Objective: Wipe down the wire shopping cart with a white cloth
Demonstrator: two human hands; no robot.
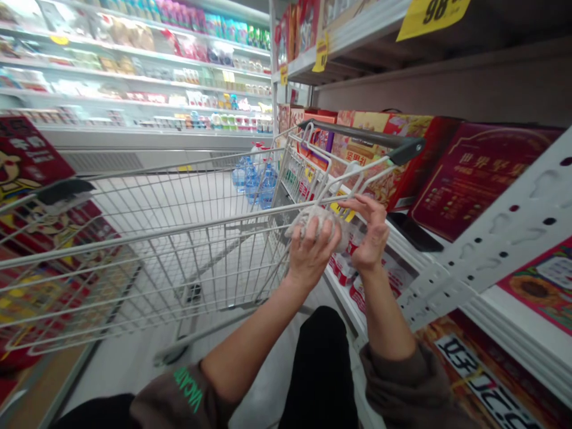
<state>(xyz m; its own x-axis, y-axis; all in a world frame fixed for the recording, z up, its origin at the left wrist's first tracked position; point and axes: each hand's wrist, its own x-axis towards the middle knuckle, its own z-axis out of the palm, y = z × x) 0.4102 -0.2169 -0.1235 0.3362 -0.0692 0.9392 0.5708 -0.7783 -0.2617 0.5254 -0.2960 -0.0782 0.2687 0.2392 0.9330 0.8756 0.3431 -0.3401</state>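
Note:
My left hand [314, 247] is closed around a crumpled, light grey cloth [315, 215], pressed against the side of the shopping cart [227, 223] near its rear upright. Just to the right, my right hand [370, 232] is raised with the fingers apart and curved, close to the wire frame below the cart's dark handle [370, 140]. Nothing shows in that hand. Part of the cloth lies hidden under my left fingers.
Gift boxes [478, 173] line the shelf on the right, beside a white perforated shelf post [504, 238]. A dark phone-like slab [413, 231] lies on the shelf edge. Blue water bottles [268, 185] stand on the floor past the cart. A lit refrigerated display [134, 89] spans the back.

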